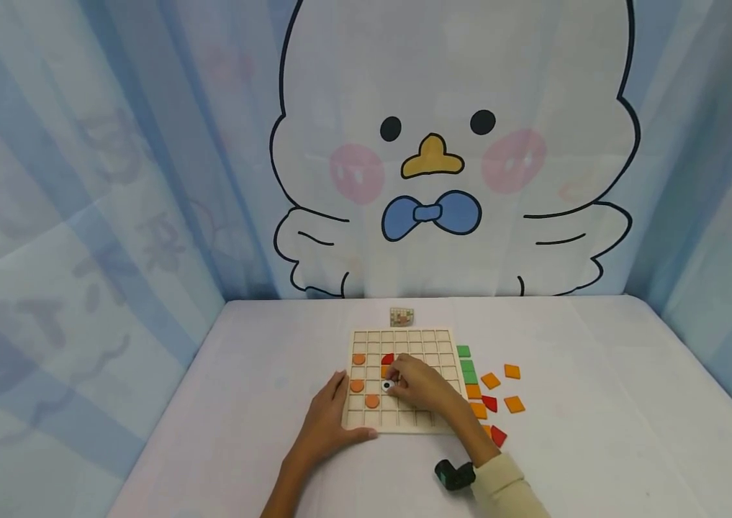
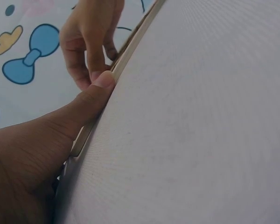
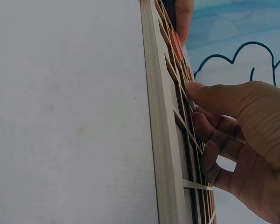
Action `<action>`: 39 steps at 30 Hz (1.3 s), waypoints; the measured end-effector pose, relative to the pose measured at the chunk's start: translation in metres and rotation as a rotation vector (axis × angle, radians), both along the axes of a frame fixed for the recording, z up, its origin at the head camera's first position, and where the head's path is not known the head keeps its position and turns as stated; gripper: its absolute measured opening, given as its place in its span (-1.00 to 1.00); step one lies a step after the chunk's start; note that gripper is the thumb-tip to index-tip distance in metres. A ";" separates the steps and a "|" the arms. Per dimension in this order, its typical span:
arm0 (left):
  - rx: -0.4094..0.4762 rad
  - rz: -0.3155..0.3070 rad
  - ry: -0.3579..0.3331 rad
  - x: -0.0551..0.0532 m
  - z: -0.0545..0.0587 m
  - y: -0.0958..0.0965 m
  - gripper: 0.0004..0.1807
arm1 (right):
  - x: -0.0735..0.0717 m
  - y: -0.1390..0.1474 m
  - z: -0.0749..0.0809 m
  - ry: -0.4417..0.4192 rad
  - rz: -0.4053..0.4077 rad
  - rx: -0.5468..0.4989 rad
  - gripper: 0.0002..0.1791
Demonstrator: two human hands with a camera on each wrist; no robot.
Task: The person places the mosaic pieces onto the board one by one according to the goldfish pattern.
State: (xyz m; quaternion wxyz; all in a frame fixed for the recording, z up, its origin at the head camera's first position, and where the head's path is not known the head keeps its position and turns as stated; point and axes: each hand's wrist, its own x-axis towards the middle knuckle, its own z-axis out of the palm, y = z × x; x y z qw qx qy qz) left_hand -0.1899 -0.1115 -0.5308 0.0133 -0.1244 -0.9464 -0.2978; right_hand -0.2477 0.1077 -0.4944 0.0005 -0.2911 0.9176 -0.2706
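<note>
A pale wooden grid board point(image 1: 427, 424) lies flat on the white table. My left hand point(image 1: 325, 417) holds its near left corner, fingers along the left edge and thumb on the near edge; the left wrist view shows that thumb point(image 2: 91, 98) against the rim. Over the middle of the board, my right hand point(image 1: 424, 386) pinches a small white round eye piece point(image 1: 387, 386) with a black dot, at a grid cell. Above it sit an orange square tile point(image 1: 384, 372), partly covered by fingers, and a red rounded tile point(image 1: 388, 358). Orange discs point(image 1: 372, 401) occupy cells at the left.
Beside the board's right edge lie green tiles point(image 1: 468, 365), orange tiles point(image 1: 512, 371) and red tiles point(image 1: 498, 436). A small picture card point(image 1: 401, 317) is behind the board. Near my right wrist rests a black object point(image 1: 454, 475). A printed curtain point(image 1: 430, 266) hangs behind the table.
</note>
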 end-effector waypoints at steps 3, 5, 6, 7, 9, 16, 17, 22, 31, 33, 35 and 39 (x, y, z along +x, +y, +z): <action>0.000 -0.002 0.020 0.001 -0.002 0.000 0.34 | 0.001 0.000 0.000 0.003 0.011 -0.005 -0.82; -0.003 -0.003 0.035 0.001 -0.003 0.000 0.34 | 0.002 0.000 0.000 0.001 0.012 -0.009 -0.82; 0.001 -0.004 0.041 0.001 -0.003 0.000 0.34 | 0.002 0.000 0.000 -0.002 0.011 -0.009 -0.82; 0.002 -0.004 0.044 0.000 -0.004 -0.001 0.34 | 0.002 0.000 0.000 -0.004 0.009 -0.011 -0.82; -0.002 -0.002 0.034 0.000 -0.004 -0.001 0.35 | 0.002 0.000 0.000 -0.011 0.004 -0.012 -0.82; 0.003 0.004 -0.015 0.000 -0.003 0.000 0.35 | 0.003 0.001 0.000 -0.013 0.010 -0.010 -0.81; 0.003 0.002 -0.017 0.000 -0.002 0.000 0.35 | 0.003 0.001 0.000 -0.014 0.009 -0.009 -0.81; 0.000 0.002 -0.017 0.000 -0.001 0.000 0.35 | 0.002 0.001 0.000 -0.008 0.017 -0.005 -0.81; 0.003 -0.008 0.025 0.000 -0.001 -0.002 0.35 | -0.002 0.001 -0.002 0.019 0.021 -0.011 -0.82; 0.006 -0.011 0.034 0.000 -0.001 -0.002 0.35 | -0.002 0.001 -0.003 0.013 0.024 -0.026 -0.82; 0.007 -0.013 0.036 -0.001 -0.002 -0.002 0.35 | -0.001 0.002 -0.003 0.008 0.026 -0.038 -0.82; 0.006 -0.012 0.039 -0.001 -0.003 -0.002 0.35 | 0.000 0.006 -0.002 0.004 0.017 -0.048 -0.82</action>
